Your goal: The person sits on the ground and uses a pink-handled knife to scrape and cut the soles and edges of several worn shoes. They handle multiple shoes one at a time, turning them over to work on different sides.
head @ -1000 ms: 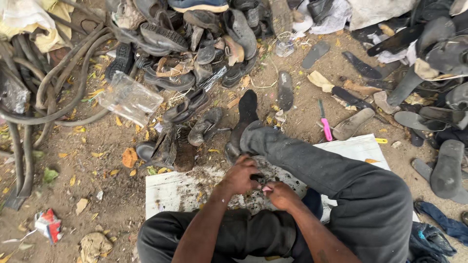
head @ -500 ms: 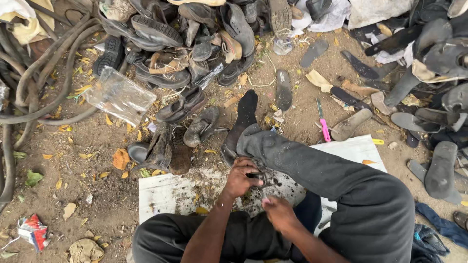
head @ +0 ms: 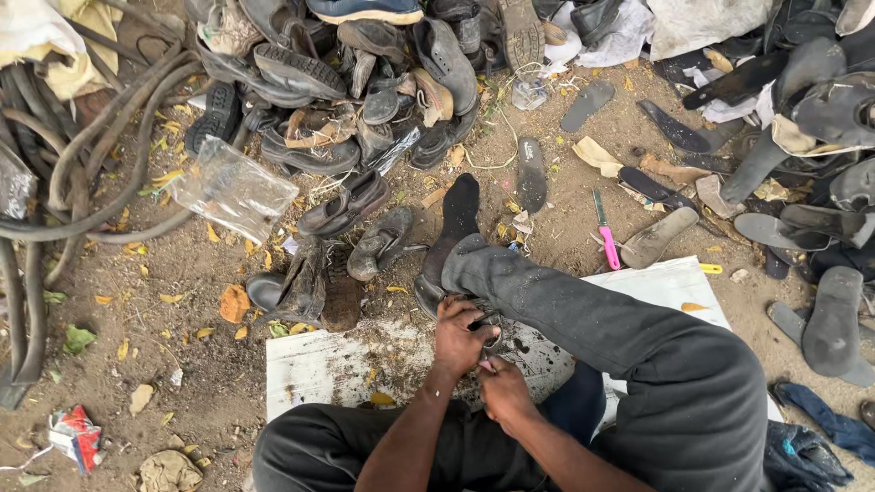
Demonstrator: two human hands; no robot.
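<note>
I sit on the ground with my right leg in dark trousers (head: 638, 346) stretched out over a white board (head: 319, 369). A dark shoe (head: 427, 293) is pinned under that leg near the black-socked foot (head: 458, 214). My left hand (head: 460, 337) grips the shoe's near end. My right hand (head: 503, 390) sits just below it, closer to my body, with its fingers pinched on something small at the shoe; what it is I cannot make out.
A heap of worn shoes (head: 365, 82) lies ahead, with loose soles (head: 531, 173) and sandals (head: 834, 319) to the right. A pink-handled knife (head: 606, 241) rests on the dirt. Hoses (head: 82, 173), a clear plastic bag (head: 232, 189) and litter lie on the left.
My right hand has drawn back toward my body and a little left, away from the shoe. My left hand stays on the shoe.
</note>
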